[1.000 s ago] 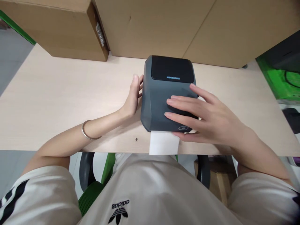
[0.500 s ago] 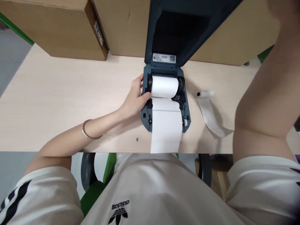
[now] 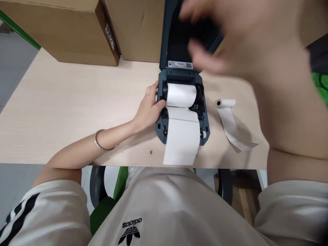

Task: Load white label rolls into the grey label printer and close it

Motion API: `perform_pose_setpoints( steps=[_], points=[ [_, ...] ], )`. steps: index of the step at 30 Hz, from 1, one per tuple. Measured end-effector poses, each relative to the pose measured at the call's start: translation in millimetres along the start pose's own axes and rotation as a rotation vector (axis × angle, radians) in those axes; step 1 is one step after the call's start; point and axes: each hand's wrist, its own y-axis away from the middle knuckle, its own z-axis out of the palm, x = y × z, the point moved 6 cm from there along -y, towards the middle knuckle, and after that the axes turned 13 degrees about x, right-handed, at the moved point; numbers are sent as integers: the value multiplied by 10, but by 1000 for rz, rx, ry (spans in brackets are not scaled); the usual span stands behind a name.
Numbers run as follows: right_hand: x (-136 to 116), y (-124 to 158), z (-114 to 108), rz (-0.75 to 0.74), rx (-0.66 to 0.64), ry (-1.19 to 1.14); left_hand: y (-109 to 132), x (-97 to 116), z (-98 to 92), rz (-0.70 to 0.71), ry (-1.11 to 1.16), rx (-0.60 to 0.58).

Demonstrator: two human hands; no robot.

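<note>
A dark grey label printer (image 3: 161, 127) stands open on the pale wooden desk (image 3: 64, 102), its lid (image 3: 176, 37) tipped up and back. A white paper roll (image 3: 180, 95) sits inside, and its strip (image 3: 181, 136) runs out over the desk's front edge. My left hand (image 3: 148, 109) grips the printer's left side, thumb against the roll holder. My right hand (image 3: 225, 37) hovers high in front of the raised lid, close to the camera and blurred, fingers apart and holding nothing.
A small, nearly used paper roll (image 3: 225, 103) with a loose tail lies right of the printer. Cardboard boxes (image 3: 64, 30) line the back of the desk. A green object (image 3: 320, 85) is at the far right. A chair (image 3: 102, 201) is below.
One second ago the lid was shut under my right hand. It then swung up and open. My right hand has since come down in front of the lid; my left hand stays on the printer's side.
</note>
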Motion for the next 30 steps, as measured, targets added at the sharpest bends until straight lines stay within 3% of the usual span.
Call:
perform_pose_setpoints(
  steps=[6,8,10,14,19,23,26,30],
  points=[
    [-60,-300,597,3,-214,193,-19,39,2,-16,-27,1],
    [-123,-367,706,9,-281,263,-22,42,-4,-18,-47,4],
    [-202,-387,712,-4,-266,298,-19,52,-16,-13,-57,14],
    [-335,-290,411,-28,-122,322,-2,69,-28,5,-57,17],
    [-368,-28,-416,113,72,227,-24,-28,-13,17,-35,-23],
    [-48,331,-875,354,2,262,-63,-148,-11,74,-45,-41],
    [298,573,-849,449,-155,317,-78,-174,-18,97,-61,-27],
    [547,670,-433,432,-304,326,-71,-110,-5,72,-76,-20]
  ],
)
